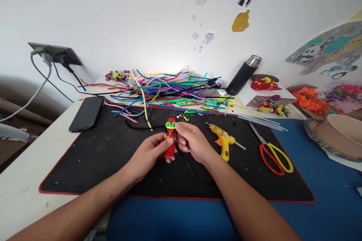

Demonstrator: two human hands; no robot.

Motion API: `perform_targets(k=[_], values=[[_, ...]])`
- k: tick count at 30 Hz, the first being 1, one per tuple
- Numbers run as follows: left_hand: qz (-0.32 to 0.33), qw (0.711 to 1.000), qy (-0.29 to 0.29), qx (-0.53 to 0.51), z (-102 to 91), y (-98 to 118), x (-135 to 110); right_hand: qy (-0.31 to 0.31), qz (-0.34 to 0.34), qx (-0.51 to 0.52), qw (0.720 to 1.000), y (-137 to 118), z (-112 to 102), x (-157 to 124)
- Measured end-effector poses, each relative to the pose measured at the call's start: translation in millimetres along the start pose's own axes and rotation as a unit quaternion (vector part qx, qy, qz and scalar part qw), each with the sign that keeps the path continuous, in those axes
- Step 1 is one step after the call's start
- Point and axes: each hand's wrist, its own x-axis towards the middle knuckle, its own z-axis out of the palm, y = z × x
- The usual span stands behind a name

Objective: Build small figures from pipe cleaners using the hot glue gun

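A small red pipe-cleaner figure (170, 150), with green and yellow trim near its top, stands upright between my hands above the black mat. My left hand (151, 150) is closed around its lower body, thumb across the front. At the upper right edge of the figure, my right hand (192, 139) pinches with thumb and forefinger; the exact spot they grip is partly hidden. A black pipe cleaner (143, 127) stretches leftward from behind the figure's head. Just beyond the figure, tiny white bits and a small yellow-green piece (185, 118) lie on the mat.
A yellow glue gun (224, 142) and red-and-yellow-handled scissors (273, 154) lie right on the mat (98, 165). Glue sticks (263, 119) are behind them. A pile of pipe cleaners (166, 86) lines the wall, beside a black flask (243, 76). A phone (86, 113) rests left.
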Motion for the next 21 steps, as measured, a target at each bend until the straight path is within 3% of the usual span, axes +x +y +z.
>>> perform_targets(k=[21], values=[[0.003, 0.999, 0.003, -0.040, 1.0, 1.5, -1.1, 0.011, -0.006, 0.019, 1.000, 0.5, -2.2, 1.9]])
